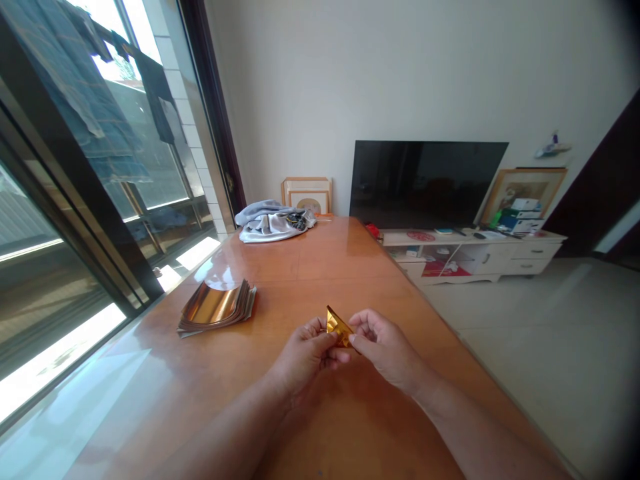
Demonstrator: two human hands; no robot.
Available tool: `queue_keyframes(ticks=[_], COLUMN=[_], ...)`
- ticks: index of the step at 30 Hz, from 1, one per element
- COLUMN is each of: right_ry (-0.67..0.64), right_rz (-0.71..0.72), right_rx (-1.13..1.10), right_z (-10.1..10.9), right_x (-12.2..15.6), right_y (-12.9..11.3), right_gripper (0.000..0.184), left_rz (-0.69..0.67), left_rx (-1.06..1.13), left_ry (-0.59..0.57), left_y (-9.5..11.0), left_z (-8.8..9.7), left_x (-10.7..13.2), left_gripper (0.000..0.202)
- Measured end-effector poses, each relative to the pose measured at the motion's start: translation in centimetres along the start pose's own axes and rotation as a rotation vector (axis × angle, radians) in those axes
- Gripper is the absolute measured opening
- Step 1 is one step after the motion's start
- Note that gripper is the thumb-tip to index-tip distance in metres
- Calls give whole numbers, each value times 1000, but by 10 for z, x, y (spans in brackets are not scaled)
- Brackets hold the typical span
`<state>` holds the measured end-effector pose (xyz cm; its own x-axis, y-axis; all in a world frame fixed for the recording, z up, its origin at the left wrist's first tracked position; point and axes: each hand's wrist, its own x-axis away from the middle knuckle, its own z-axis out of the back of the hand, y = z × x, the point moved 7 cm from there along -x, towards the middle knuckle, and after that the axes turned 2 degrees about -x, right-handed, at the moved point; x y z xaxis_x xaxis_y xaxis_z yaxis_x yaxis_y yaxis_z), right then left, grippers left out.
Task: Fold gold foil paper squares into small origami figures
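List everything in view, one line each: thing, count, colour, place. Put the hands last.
folded foil piece: one, gold, pinched between both hands over the table
foil sheet stack: one stack, gold, on the table, left of the hands
table: one, glossy brown wood, under the hands
cloth bundle: one, grey, far end of the table
television: one, black, on the cabinet by the wall
cabinet: one, white, right of the table
hanging clothes: several, blue-grey, outside the window on the left
left hand: one, fingers gripping the folded foil piece
right hand: one, fingers gripping the same piece
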<state>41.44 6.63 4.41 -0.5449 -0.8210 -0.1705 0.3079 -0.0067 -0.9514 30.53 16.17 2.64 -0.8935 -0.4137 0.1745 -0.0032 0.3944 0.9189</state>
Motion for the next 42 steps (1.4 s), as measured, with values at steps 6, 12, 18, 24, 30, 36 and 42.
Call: queue_keyframes(ticks=[6, 12, 18, 24, 30, 36, 42], right_ry=[18, -22, -60, -89, -129, -145, -155], right_rz=[16, 33, -55, 8, 36, 61, 108], right_rx=[34, 6, -102, -45, -69, -148, -174], right_z=[-4, -8, -5, -6, -6, -9, -8], right_x=[2, 5, 5, 4, 6, 3, 2], right_y=[-3, -7, -7, -9, -11, -13, -14], right_gripper=[15, 12, 23, 29, 27, 31, 34], left_rz=[-58, -96, -134, -126, -183, -271, -281], left_rx=[-150, -203, -146, -122, -171, -258, -314], left_ry=[18, 56, 57, 24, 39, 70, 53], left_y=[1, 4, 12, 10, 17, 27, 32], left_z=[3, 8, 5, 3, 8, 6, 5], left_x=[-1, -3, 0, 0, 0, 3, 5], left_gripper=[26, 34, 33, 31, 36, 40, 39])
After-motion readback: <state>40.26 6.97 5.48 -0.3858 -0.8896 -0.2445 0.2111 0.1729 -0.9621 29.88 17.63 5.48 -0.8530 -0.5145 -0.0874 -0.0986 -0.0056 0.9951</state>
